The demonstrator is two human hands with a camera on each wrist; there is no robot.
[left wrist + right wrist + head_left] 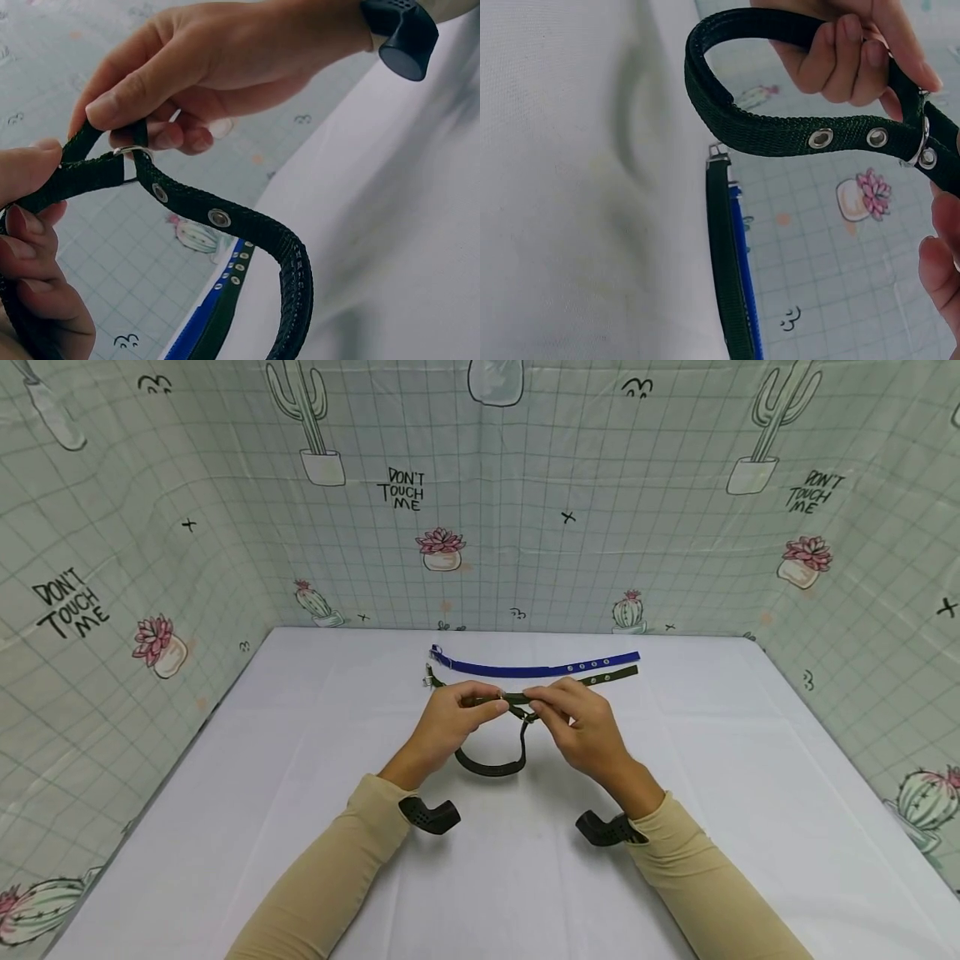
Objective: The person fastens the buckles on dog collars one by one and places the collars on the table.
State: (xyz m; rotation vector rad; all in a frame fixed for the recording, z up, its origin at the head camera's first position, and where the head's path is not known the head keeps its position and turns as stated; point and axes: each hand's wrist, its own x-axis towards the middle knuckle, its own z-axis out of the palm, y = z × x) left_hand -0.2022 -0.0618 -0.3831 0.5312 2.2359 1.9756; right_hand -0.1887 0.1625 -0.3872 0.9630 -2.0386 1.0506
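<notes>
Nearest, we see a looped dark green woven-fabric collar (491,770), its loop at six o'clock below the left hand (442,724) at nine and the right hand (585,727) at three, both pinching it. Only the wrist views show us its round silver eyelets (820,139). Beyond, at twelve, lie a flat green strap (619,675), then a flat blue strap (525,672).

Bright, evenly lit head view; soft-edged shadows on the white surface (517,893) below the dark green strap (780,136); wrist views dimmer, the patterned cloth (112,247) beyond the strap slightly blurred.
</notes>
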